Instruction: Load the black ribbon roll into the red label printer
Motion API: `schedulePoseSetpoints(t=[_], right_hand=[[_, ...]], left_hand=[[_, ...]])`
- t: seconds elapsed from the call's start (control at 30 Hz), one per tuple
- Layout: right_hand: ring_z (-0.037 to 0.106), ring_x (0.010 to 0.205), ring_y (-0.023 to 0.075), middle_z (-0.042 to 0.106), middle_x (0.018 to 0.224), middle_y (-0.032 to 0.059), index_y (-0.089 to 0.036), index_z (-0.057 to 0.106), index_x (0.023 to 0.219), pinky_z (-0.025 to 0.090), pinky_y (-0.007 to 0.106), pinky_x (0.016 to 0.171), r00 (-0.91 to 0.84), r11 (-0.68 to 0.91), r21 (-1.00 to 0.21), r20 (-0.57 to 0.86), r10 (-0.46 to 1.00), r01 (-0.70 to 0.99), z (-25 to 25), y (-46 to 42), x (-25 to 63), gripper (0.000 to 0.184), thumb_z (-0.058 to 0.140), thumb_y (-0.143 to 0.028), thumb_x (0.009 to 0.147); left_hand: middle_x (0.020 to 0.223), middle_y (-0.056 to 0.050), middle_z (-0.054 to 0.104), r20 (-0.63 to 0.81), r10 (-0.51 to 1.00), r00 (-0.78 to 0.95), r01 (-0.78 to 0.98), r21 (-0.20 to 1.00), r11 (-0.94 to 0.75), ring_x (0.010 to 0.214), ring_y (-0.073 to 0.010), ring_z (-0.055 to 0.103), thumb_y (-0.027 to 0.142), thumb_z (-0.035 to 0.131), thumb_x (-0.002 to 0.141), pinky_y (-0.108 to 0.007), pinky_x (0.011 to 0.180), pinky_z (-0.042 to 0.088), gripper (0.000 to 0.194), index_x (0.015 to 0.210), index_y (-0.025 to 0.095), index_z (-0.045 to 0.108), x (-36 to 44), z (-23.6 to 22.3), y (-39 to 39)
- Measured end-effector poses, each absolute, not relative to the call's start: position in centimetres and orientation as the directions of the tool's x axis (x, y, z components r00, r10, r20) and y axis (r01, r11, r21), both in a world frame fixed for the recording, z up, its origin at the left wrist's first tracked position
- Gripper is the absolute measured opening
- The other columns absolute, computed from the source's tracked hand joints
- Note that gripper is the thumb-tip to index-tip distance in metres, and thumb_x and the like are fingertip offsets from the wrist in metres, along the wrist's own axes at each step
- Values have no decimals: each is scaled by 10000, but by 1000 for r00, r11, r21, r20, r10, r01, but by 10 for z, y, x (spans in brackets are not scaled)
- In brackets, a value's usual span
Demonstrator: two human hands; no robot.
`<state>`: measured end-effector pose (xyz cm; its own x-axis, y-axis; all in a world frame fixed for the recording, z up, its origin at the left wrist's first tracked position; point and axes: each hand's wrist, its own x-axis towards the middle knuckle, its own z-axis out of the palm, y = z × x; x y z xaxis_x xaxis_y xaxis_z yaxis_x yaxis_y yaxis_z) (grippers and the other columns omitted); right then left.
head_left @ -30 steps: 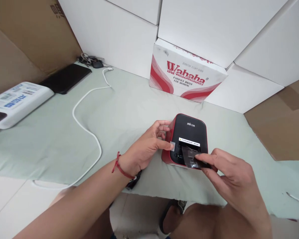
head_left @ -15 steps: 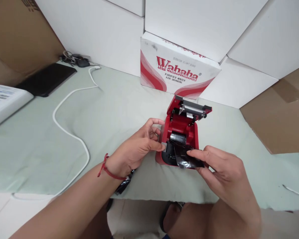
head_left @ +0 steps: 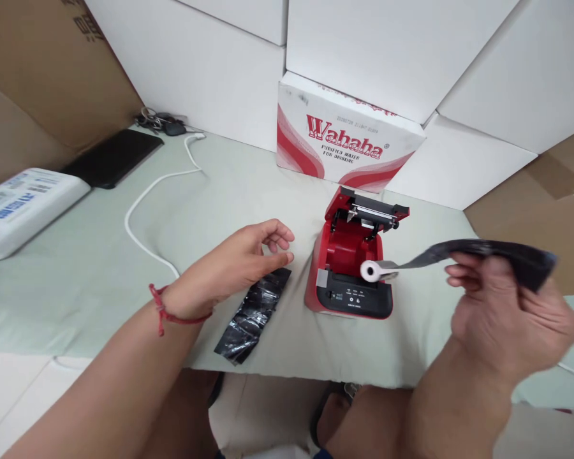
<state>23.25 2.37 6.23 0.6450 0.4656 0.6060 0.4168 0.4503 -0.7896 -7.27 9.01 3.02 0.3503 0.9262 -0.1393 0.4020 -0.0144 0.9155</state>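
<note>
A small red label printer (head_left: pixel 316 268) stands on the cloth with its lid (head_left: pixel 368 207) raised. My right hand (head_left: pixel 511 312), off to its right, grips the dark strip of a roll of black paper (head_left: pixel 463 247). The roll's white core (head_left: pixel 370 271) hangs over the printer's front edge, at the right end of its bay. My left hand (head_left: pixel 249 261) is apart from the printer, fingers loosely curled with a gap between thumb and fingertips, holding nothing. Below it on the cloth lies a shiny black strip (head_left: pixel 253 319).
Behind the printer a Wahaha water carton (head_left: pixel 347 137) leans against white boxes (head_left: pixel 363 51). At the left are a white device (head_left: pixel 33 204), a black tablet-like slab (head_left: pixel 119 156), keys (head_left: pixel 160 121) and a white cable (head_left: pixel 143 197). Cardboard (head_left: pixel 545 204) stands at the right.
The roll has come out of the printer's bay, drawn up and right by my right hand. My left hand has let go of the printer and moved left, uncovering the black strip.
</note>
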Motion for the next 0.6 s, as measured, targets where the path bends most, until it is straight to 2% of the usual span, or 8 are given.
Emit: schedulePoseSetpoints(t=[0.1,0.23,0.33,0.37,0.43,0.5,0.53,0.6], right_hand=[[706,569,185,781,722,-2,-218,793,791,566,332,498,695,387,-816,572,436,429,67,25,256,139,894,-313,806],[751,668,180,785,785,4,-209,849,924,645,339,652,701,245,-852,521,487,463,65,20,273,193,890,-368,822],[795,769,201,815,865,17,-231,868,1026,681,359,749,610,37,-822,451,652,568,64,11,285,245,822,-410,866],[799,763,209,826,881,28,-235,871,1048,682,356,728,541,-53,-794,362,760,606,64,7,291,270,789,-430,880],[789,710,211,839,892,44,-243,869,1111,669,340,665,329,-202,-681,61,942,704,64,-2,305,345,718,-484,916],[772,677,206,834,860,41,-260,858,1180,656,325,639,117,-229,-536,-235,965,813,66,-11,317,411,675,-546,948],[766,675,203,831,847,35,-274,846,1221,655,318,640,38,-199,-481,-324,945,854,69,-16,321,438,661,-575,962],[756,674,192,830,848,26,-302,813,1305,655,300,634,-84,-104,-455,-375,923,885,77,-25,321,475,650,-607,979]], left_hand=[[1212,-81,728,-165,904,395,612,781,-125,1076,-284,666,488,658,822,-412,943,523,415,1137,218,677,-82,22,96],[1249,-94,729,-282,846,452,763,614,-204,1100,-317,689,419,600,827,-428,936,537,436,1215,236,680,-83,11,97],[1262,-94,710,-304,824,478,800,539,-266,1088,-320,694,346,624,796,-433,931,541,443,1223,246,689,-83,8,96],[1240,-90,708,-294,819,492,798,528,-289,1061,-314,698,327,639,780,-428,920,543,423,1192,250,698,-84,7,96],[1180,-77,706,-264,810,523,784,521,-337,988,-293,706,305,667,759,-409,884,543,343,1096,258,714,-85,5,96],[1138,-67,708,-237,813,531,781,511,-360,936,-276,706,308,686,758,-389,846,540,275,1029,265,716,-86,3,98],[1122,-66,713,-232,822,520,787,504,-355,926,-274,705,321,693,766,-382,831,537,258,1017,267,715,-85,3,99],[1067,-62,731,-240,840,487,797,516,-314,902,-269,699,364,699,795,-367,804,530,237,1009,264,718,-85,5,102]])
